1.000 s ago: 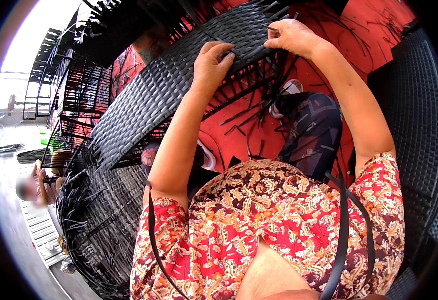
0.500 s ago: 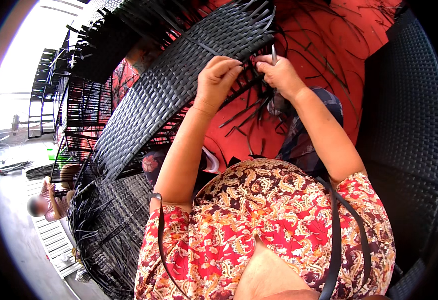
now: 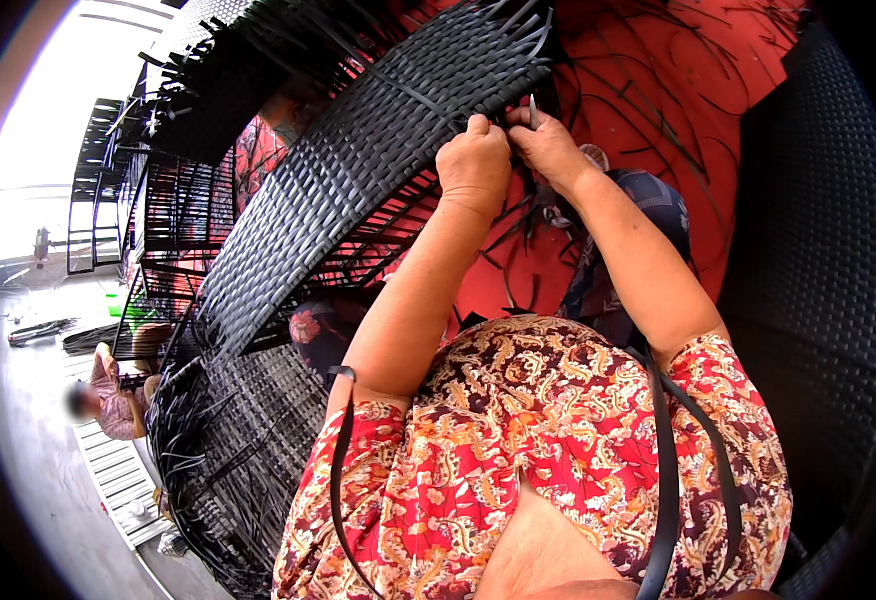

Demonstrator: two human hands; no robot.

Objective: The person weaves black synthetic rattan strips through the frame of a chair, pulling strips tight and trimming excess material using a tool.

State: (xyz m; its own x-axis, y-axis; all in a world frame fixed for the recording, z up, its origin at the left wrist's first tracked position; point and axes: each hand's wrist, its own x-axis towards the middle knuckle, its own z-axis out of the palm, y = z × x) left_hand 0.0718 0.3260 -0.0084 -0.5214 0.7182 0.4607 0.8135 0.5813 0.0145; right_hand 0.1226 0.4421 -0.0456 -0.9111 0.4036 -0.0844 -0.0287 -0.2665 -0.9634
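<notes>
A long panel of dark grey woven wicker strips slants across the view in front of me, with loose strip ends at its far tip. At its right edge my left hand is closed, knuckles up; its fingertips and whatever they pinch are hidden. Close beside it, my right hand is closed around a slim, silver pointed metal tool, whose tip sticks up past the fingers. The rest of the tool is covered by the hand. Under the panel edge show black frame bars.
A red floor covering is strewn with loose dark strips. At right stands a large dark woven piece. Lower left lies another woven piece with trailing strips. Black frames stand at left, near another person.
My left hand has moved right along the panel edge and turned, knuckles now upward, closer to my right hand. The right hand has shifted slightly. The view has moved a little.
</notes>
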